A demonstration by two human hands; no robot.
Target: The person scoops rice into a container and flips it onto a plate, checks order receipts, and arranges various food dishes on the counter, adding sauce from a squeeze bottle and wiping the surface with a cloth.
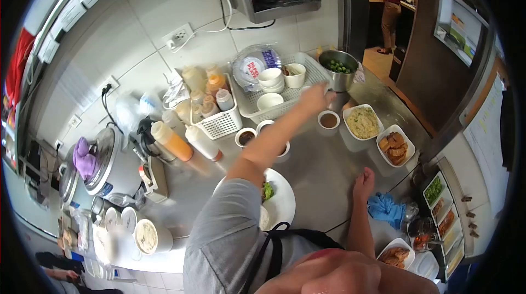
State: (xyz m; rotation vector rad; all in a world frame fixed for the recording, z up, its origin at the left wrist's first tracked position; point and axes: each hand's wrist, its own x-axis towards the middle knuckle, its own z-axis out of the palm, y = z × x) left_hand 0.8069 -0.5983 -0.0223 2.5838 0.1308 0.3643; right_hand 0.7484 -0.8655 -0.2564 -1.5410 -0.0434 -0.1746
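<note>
My left hand [318,100] is stretched across the counter, close to the steel pot [338,77] of green vegetables. Its fingers are blurred, and I cannot see what, if anything, they hold. Just below it stands a small white cup of brown sauce [329,120]. My right hand [364,182] is curled closed low over the counter, left of a crumpled blue glove [386,209]; nothing shows in it. Under my left forearm lies a white plate [285,198] with green leaves, partly hidden by my sleeve. A dish of pale yellow food [362,122] and a dish of browned pieces [395,146] stand at the right.
A grey basket [249,105] holds bowls and wrapped paper plates. Squeeze bottles fill a white basket [219,124]; others stand before it. A sauce cup [246,137] sits near my forearm. Rice cookers [112,165] are left, food trays [446,214] right. A person [391,6] stands beyond the opening.
</note>
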